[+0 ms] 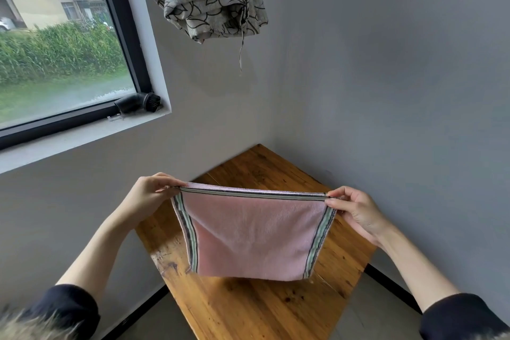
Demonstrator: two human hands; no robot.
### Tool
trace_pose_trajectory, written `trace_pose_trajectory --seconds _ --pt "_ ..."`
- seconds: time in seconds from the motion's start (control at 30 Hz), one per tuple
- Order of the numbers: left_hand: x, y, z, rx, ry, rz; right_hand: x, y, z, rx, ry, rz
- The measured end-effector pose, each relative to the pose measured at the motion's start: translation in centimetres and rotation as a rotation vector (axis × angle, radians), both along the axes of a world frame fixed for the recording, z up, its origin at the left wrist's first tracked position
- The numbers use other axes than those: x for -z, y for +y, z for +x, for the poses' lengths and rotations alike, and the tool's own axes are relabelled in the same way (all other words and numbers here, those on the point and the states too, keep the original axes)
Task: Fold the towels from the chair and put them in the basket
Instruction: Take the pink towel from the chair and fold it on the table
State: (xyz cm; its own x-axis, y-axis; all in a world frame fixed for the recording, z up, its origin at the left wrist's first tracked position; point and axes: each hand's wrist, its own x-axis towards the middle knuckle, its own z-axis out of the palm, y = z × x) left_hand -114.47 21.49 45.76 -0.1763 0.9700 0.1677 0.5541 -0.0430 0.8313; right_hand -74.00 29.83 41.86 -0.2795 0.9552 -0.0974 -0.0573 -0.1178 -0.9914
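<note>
Pink towel (248,232) with striped borders, folded double, suspended above wooden table (248,309) in room corner. Left hand (150,196) pinching upper left corner; right hand (356,212) pinching upper right corner. Top edge stretched taut between hands, lower fold hanging free.

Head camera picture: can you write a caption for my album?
Two hands, left and right, hold a pink towel stretched above a wooden table.
</note>
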Motion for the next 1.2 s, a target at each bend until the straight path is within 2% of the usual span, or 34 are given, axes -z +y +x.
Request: trace_pose_trajectory --seconds 0.13,0.33,0.4,0.53,0.6,0.73,0.83,1.03,1.13,1.2 --pt "0.4 0.1 -0.1 0.006 -0.185 -0.002 -0.8 0.3 -0.2 0.012 0.200 -0.113" --pt "0.8 1.3 0.7 -0.066 -0.367 0.021 -1.2 1.4 -0.6 0.039 0.340 -0.184" --pt "0.8 1.8 0.5 -0.090 -0.244 0.001 -1.2 2.1 -0.4 0.013 0.267 -0.168" --pt "0.7 3.5 1.1 -0.196 0.236 0.025 -1.2 3.9 -1.2 0.102 -0.229 -0.024" --pt "0.3 4.9 1.7 -0.210 0.320 0.076 -1.8 5.3 -2.0 0.182 -0.449 0.111" --pt "-1.1 8.0 2.0 -0.283 0.331 0.159 -4.1 8.2 -3.4 0.245 -0.774 0.341" --pt "-2.3 9.9 1.8 -0.329 0.280 0.220 -6.2 9.8 -4.0 0.333 -0.775 0.444" --pt "-1.5 9.7 1.1 -0.269 -0.018 0.185 -5.7 9.7 -3.6 0.313 -0.487 0.404" --pt "2.0 7.2 1.3 -0.205 -0.017 0.115 -2.1 7.8 -2.5 0.264 -0.519 0.352" --pt "5.3 5.0 1.5 -0.163 0.031 0.028 1.1 6.1 -1.6 0.213 -0.608 0.293"
